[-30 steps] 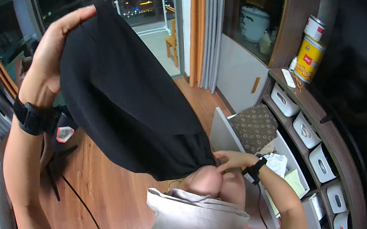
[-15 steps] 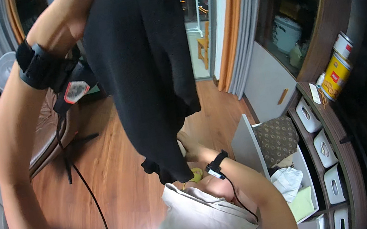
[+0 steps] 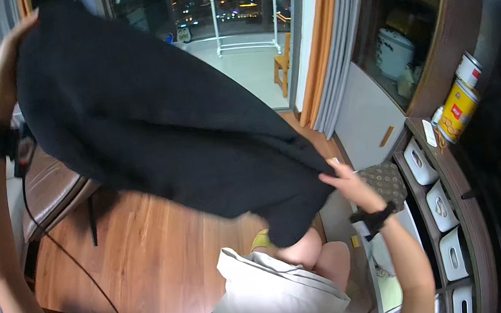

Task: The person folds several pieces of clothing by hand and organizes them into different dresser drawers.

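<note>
A large black garment point(image 3: 158, 119) stretches slantwise across the view; its exact kind does not show. High at the upper left, my left hand point(image 3: 11, 54) grips one end, its fingers partly behind the fabric. Lower down at the right, my right hand point(image 3: 353, 185) pinches the other end between thumb and fingers. One dark corner of the fabric hangs over my knees. On my lap lies a folded off-white cloth point(image 3: 281, 297). Both wrists wear black straps with cables.
To my right a pulled-out drawer point(image 3: 342, 227) holds a brown patterned cloth point(image 3: 384, 184) and pale fabrics. Beside it are white bins point(image 3: 452, 255) in a shelf unit and a yellow can point(image 3: 458, 112) on top. A brown leather seat point(image 3: 53, 183) stands left; a white clothes rack point(image 3: 214, 16) stands beyond the doorway.
My left hand has moved left and now shows. My right hand has gone right and up, onto the garment's end. The garment, hanging down before, is now drawn out diagonally.
</note>
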`<state>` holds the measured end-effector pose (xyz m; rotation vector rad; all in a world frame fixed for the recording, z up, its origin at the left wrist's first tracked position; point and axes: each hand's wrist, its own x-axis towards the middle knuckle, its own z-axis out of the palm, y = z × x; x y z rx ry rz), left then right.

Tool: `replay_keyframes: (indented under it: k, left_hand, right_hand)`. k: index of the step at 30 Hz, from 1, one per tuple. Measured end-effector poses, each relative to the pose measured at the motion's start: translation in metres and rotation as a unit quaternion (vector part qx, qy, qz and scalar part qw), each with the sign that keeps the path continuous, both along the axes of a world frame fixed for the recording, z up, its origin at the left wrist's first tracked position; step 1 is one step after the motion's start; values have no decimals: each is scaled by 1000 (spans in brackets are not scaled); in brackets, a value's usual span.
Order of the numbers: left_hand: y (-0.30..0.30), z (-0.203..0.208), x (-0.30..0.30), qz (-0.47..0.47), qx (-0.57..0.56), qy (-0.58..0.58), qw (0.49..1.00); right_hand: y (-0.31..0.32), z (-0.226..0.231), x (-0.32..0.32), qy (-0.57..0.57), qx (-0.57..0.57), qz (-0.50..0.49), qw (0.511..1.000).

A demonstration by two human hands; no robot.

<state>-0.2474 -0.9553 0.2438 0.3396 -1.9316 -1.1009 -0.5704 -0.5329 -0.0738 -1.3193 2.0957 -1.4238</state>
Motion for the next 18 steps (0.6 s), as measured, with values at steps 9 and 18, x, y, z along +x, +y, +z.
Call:
replay_keyframes:
  k: [9, 18]
  left_hand:
    - [-9, -139, 29, 23, 323, -31, 946]
    - [-16, -257, 63, 9, 397, -181, 900]
  right_hand:
    - [131, 149, 93, 111, 190, -32, 975]
    - [139, 95, 125, -105, 254, 91, 957]
